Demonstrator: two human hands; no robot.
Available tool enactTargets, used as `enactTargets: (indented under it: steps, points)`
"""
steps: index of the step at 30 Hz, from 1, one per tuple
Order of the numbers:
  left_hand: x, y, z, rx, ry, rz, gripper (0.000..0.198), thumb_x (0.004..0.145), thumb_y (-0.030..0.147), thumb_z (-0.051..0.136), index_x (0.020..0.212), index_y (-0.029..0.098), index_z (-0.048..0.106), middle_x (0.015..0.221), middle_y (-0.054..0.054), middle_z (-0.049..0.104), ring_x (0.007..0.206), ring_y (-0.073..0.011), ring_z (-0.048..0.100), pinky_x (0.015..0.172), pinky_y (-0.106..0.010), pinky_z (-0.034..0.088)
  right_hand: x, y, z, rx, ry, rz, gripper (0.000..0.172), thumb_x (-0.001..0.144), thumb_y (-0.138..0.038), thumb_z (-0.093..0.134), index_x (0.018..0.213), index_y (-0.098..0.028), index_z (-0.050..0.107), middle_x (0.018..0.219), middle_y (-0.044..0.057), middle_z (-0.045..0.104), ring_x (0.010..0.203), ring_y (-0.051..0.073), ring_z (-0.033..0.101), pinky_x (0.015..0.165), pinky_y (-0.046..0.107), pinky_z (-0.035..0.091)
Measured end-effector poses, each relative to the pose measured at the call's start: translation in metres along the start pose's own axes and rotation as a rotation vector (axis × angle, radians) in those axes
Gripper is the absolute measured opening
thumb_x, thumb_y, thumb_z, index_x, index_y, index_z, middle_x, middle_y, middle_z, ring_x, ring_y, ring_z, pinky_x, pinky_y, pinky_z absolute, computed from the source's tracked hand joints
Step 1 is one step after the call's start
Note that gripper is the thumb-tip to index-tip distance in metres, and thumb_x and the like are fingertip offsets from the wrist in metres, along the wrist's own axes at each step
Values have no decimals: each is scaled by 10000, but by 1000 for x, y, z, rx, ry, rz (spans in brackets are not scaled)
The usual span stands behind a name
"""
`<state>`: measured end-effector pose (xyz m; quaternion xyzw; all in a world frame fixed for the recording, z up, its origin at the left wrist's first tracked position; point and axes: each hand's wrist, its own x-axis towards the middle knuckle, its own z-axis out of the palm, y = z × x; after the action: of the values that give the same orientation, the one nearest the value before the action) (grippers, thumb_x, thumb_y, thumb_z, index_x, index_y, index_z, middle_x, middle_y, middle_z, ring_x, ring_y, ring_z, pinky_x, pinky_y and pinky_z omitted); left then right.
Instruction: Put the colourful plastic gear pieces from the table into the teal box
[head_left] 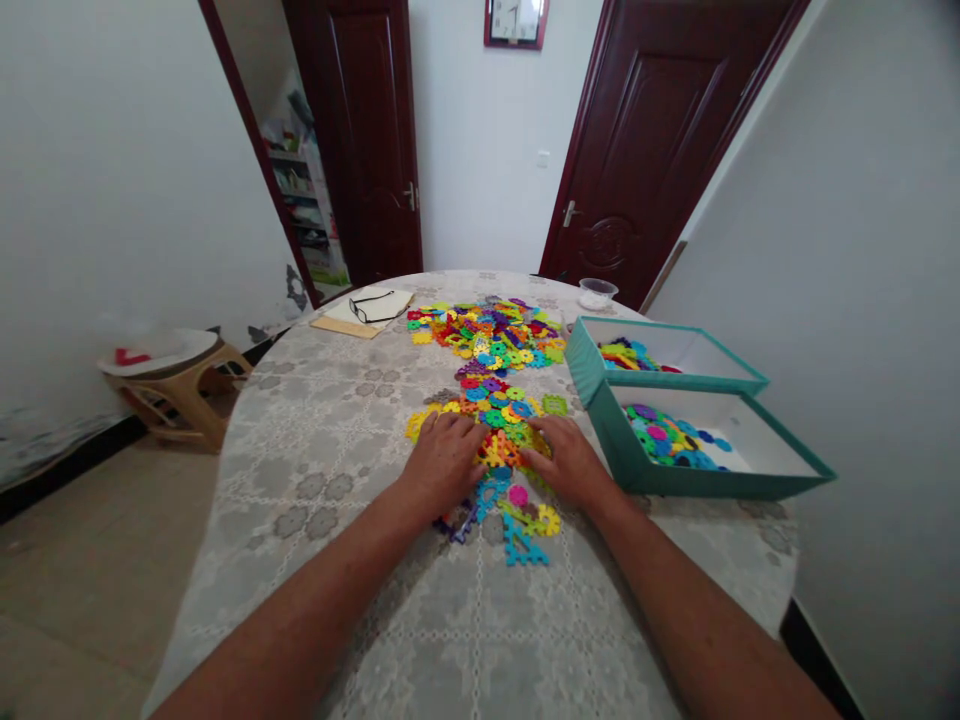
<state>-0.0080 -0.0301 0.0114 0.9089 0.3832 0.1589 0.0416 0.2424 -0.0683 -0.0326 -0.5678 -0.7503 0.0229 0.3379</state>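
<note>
Colourful plastic interlocking pieces [491, 395] lie spread over the middle of a round table with a lace-pattern cloth [330, 470]. A bigger heap [487, 330] sits farther back. My left hand [442, 455] rests palm down on the near pieces, fingers curled over them. My right hand [566, 458] lies opposite it, fingers bent onto the same small cluster of orange and yellow pieces [501, 448]. What the fingertips hold is hidden. Some loose pieces [517, 520] lie just in front of my wrists.
Two teal boxes [634, 470] [581, 355] with white insides stand at the right, each holding several pieces. Glasses on a notebook [367, 308] lie at the back left, a clear bowl [598, 292] at the back. A wooden stool [180, 385] stands left of the table.
</note>
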Motion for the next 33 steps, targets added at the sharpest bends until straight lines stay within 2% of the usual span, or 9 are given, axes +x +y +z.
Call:
enactTargets:
  steps: [3, 7, 13, 15, 17, 20, 24, 29, 33]
  points:
    - [-4, -3, -3, -55, 10, 27, 349, 876, 272, 723, 1218, 243, 658, 1279, -104, 646, 1237, -288, 559, 1127, -465, 404, 1, -7, 4, 5, -2, -7, 335, 905, -279, 665, 1229, -193, 679, 1180, 129, 698, 1152, 292, 606, 1051, 469, 467]
    - [-12, -9, -1, -239, 65, 2, 471, 858, 130, 659, 1311, 249, 604, 1340, -88, 588, 1242, -237, 573, 1095, -384, 476, 4, -10, 6, 49, 31, 33, 409, 865, -207, 638, 1274, -207, 666, 1179, 121, 696, 1125, 281, 610, 1020, 450, 480]
    - [-18, -19, 1, -389, 122, -81, 627, 766, -4, 535, 1308, 300, 618, 1348, -55, 560, 1303, -198, 553, 1160, -350, 457, 4, -8, -8, 231, 136, 273, 312, 907, -320, 589, 1166, -192, 707, 918, 41, 683, 843, 207, 634, 811, 342, 510]
    - [-18, -19, -1, -427, 107, -89, 657, 750, -16, 511, 1309, 311, 620, 1354, -46, 564, 1322, -200, 542, 1185, -364, 440, 4, -11, -12, 296, 113, 314, 321, 923, -367, 587, 1167, -189, 699, 858, 18, 666, 766, 188, 616, 721, 307, 494]
    - [-17, -17, -2, -457, 110, -75, 666, 760, -21, 490, 1328, 306, 611, 1363, -47, 552, 1333, -200, 530, 1191, -370, 436, 3, -18, -14, 320, 13, 292, 313, 932, -369, 593, 1175, -199, 694, 828, 5, 657, 729, 177, 606, 674, 288, 477]
    - [-16, -16, -3, -456, 134, -63, 683, 777, -33, 460, 1368, 284, 587, 1379, -62, 516, 1333, -196, 520, 1176, -365, 446, 2, -31, -8, 179, -116, 198, 247, 932, -320, 604, 1128, -214, 710, 866, 25, 677, 794, 195, 624, 727, 306, 484]
    - [-19, -27, -9, -434, 114, -142, 669, 763, -37, 476, 1348, 262, 602, 1362, -70, 519, 1307, -207, 541, 1171, -383, 442, -1, -41, 5, -64, -176, 107, 223, 933, -325, 640, 1121, -219, 700, 1044, 90, 698, 974, 250, 645, 857, 355, 496]
    - [-21, -42, -15, -508, 95, -188, 580, 734, -10, 537, 1221, 276, 668, 1319, -49, 570, 1288, -212, 558, 1147, -386, 461, -5, -37, 17, -163, -174, 88, 262, 929, -330, 656, 1176, -244, 672, 1126, 115, 687, 1053, 277, 647, 900, 370, 507]
    - [-19, -40, -9, -568, 95, -172, 607, 710, -30, 522, 1211, 272, 684, 1323, -50, 572, 1314, -206, 547, 1173, -387, 439, -4, -36, 20, -133, -167, 72, 311, 931, -300, 640, 1235, -240, 656, 1160, 116, 679, 1076, 273, 642, 938, 386, 506]
